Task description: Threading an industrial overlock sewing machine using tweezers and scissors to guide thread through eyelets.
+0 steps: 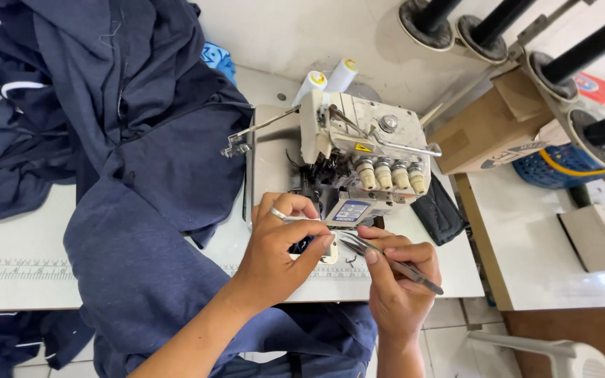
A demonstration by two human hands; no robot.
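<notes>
Just beyond the fingers, a cream-coloured overlock sewing machine (358,157) is sitting on the white counter (22,273). The right hand (400,283) is pinching slim metal tweezers (386,259), their tips pointing at the machine's front. The left hand (278,252), wearing a ring, is curling its fingers (316,245) against the machine's lower front edge, grasping nothing that I can make out. Dark navy fabric (134,182) is lying heaped left of both hands.

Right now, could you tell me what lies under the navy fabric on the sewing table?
Under the navy fabric the white table shows, with a printed ruler strip running beneath it. Whatever else it covers is hidden.
</notes>
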